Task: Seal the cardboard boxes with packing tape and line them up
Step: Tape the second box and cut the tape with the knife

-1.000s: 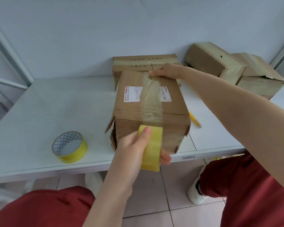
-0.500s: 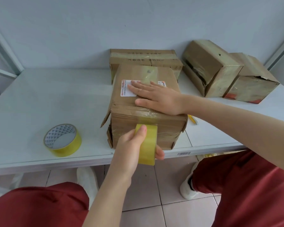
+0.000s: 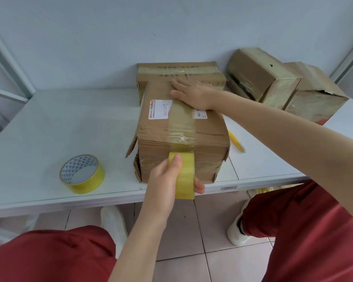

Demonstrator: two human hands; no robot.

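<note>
Here | left hand (image 3: 166, 181) grip: tape roll (image 3: 184, 185) | seemingly touching box (image 3: 210, 127) front

front box (image 3: 209, 129) lbl (image 3: 200, 114) "298" | rear box (image 3: 177, 75) "开箱注意" | table edge (image 3: 110, 198) barcode (image 3: 228, 188)

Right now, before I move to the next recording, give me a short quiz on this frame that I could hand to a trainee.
1. Multiple choice: what does the left hand grip? A, the yellow cutter; B, a tape roll; C, a box flap.
2. True or false: the right hand lies flat on top of the front box.
3. Fill in: the spare tape roll lies on the table to the ____ of that box.
Key: 1 B; 2 true; 3 left.
</note>
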